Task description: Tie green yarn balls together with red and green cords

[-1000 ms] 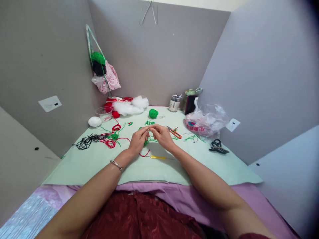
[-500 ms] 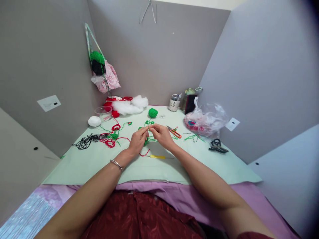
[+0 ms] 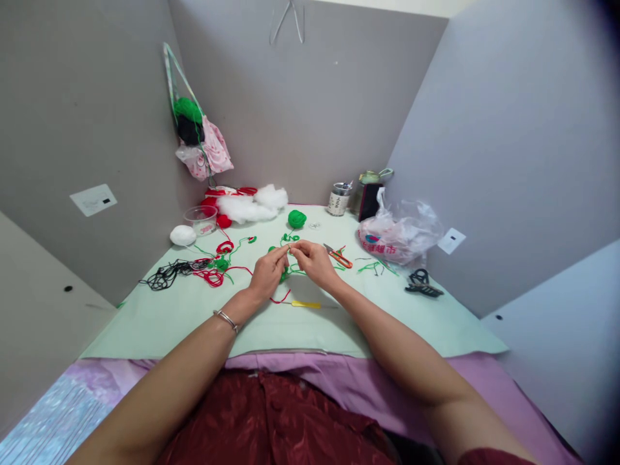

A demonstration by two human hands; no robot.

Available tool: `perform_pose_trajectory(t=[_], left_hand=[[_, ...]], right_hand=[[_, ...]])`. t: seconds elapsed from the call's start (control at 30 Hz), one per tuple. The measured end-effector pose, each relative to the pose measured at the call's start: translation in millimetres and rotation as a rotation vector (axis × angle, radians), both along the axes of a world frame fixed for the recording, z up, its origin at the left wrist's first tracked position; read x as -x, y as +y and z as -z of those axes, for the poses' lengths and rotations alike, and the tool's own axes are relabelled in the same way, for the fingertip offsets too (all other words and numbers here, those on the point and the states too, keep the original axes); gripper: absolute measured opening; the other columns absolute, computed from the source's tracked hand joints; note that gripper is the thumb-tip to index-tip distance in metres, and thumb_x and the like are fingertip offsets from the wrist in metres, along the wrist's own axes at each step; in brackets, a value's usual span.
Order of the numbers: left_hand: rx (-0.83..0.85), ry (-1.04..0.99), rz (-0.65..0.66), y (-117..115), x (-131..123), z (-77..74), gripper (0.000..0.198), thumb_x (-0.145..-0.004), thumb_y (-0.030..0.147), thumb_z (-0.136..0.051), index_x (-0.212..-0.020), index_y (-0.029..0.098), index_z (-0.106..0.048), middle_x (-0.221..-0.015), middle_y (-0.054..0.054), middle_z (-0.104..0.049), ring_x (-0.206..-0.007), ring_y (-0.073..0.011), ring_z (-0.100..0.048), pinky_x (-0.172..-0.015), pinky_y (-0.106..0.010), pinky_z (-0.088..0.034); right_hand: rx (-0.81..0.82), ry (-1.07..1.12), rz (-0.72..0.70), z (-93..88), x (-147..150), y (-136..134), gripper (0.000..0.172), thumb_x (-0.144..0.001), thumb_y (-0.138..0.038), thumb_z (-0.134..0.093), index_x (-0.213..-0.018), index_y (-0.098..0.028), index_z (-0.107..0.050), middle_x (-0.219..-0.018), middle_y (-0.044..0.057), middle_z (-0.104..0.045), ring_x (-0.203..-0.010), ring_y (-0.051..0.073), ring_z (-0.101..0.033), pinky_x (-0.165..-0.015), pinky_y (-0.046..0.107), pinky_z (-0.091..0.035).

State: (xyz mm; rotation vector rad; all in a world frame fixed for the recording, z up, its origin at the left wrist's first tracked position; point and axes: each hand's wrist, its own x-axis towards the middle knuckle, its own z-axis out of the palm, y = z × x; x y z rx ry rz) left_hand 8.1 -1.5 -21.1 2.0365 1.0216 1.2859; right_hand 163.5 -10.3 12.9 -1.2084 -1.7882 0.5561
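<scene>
While the left hand [image 3: 268, 272] grips green yarn [image 3: 284, 276], the right hand [image 3: 316, 263] pinches, contents hidden

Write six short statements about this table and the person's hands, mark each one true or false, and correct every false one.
1. The fingertips of the left hand and right hand are close together, with green yarn beside them. True.
2. The yellow-handled tool is gripped in the right hand. False: it lies on the pale green table cover.
3. The orange-handled snips lie just right of the right hand. True.
4. The bracelet is on the right wrist. False: it is on the left one.
5. The white ball sits left of the green ball. True.
6. The printed plastic bag hangs from the left wall. False: it rests on the table cover, at the right.
</scene>
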Motion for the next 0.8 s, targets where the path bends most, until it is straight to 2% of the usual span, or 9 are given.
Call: perform_pose_trajectory(t=[0.17, 0.33, 0.53, 0.6, 0.7, 0.8], left_hand=[[-0.014, 0.029, -0.012, 1, 0, 2.2, 0.039, -0.093, 0.018, -0.040, -0.123, 0.021, -0.064, -0.077, -0.001, -0.057, -0.066, -0.0124, -0.051, -0.066, -0.024, -0.042], [-0.030, 0.037, -0.018, 1, 0, 3.6, 0.035, -0.094, 0.019, -0.038, -0.113, 0.021, -0.067, -0.079, -0.001, -0.057, -0.067, -0.0123, -0.051, -0.066, -0.023, -0.042], [-0.072, 0.127, -0.050, -2, 0, 1.2, 0.035, -0.095, 0.019, -0.038, -0.119, 0.020, -0.064, -0.085, -0.002, -0.059, -0.074, -0.0133, -0.054, -0.072, -0.025, -0.043], [-0.099, 0.153, -0.098, -2, -1, 0.7, 0.034, -0.096, 0.021, -0.039, -0.118, 0.021, -0.065, -0.092, -0.005, -0.060, -0.081, -0.0147, -0.057, -0.076, -0.026, -0.045], [-0.137, 0.185, -0.172, -1, -1, 1.4, 0.034, -0.096, 0.022, -0.040, -0.118, 0.021, -0.066, -0.115, -0.009, -0.058, -0.099, -0.0178, -0.058, -0.086, -0.030, -0.046], [-0.165, 0.226, -0.178, 2, -1, 3.1, 0.034, -0.096, 0.021, -0.040, -0.118, 0.020, -0.066, -0.132, -0.011, -0.052, -0.115, -0.0212, -0.054, -0.098, -0.035, -0.044]], right_hand=[[0.047, 0.036, -0.040, -2.5, 0, 0, 0.028, -0.087, -0.032, -0.051, -0.092, -0.015, -0.071, -0.052, -0.004, -0.050, -0.052, 0.011, -0.043, -0.055, 0.023, -0.033], [0.159, 0.143, -0.130, -6.0, 0, 2, 0.026, -0.082, -0.037, -0.053, -0.083, -0.014, -0.066, -0.049, -0.006, -0.045, -0.047, 0.009, -0.036, -0.050, 0.023, -0.029], [0.270, 0.248, -0.139, -3.6, -1, 8, 0.024, -0.077, -0.039, -0.057, -0.075, -0.015, -0.061, -0.046, -0.008, -0.041, -0.044, 0.008, -0.032, -0.046, 0.023, -0.024], [0.274, 0.272, -0.153, -2.1, -1, 9, 0.024, -0.076, -0.039, -0.058, -0.075, -0.015, -0.061, -0.046, -0.008, -0.039, -0.044, 0.007, -0.031, -0.045, 0.023, -0.023], [0.282, 0.291, -0.151, 0.3, -2, 11, 0.025, -0.075, -0.040, -0.060, -0.076, -0.015, -0.061, -0.046, -0.008, -0.036, -0.044, 0.007, -0.028, -0.045, 0.023, -0.021], [0.305, 0.300, -0.167, 2.6, -2, 14, 0.026, -0.075, -0.041, -0.060, -0.075, -0.016, -0.061, -0.045, -0.009, -0.034, -0.043, 0.007, -0.027, -0.045, 0.023, -0.019]])
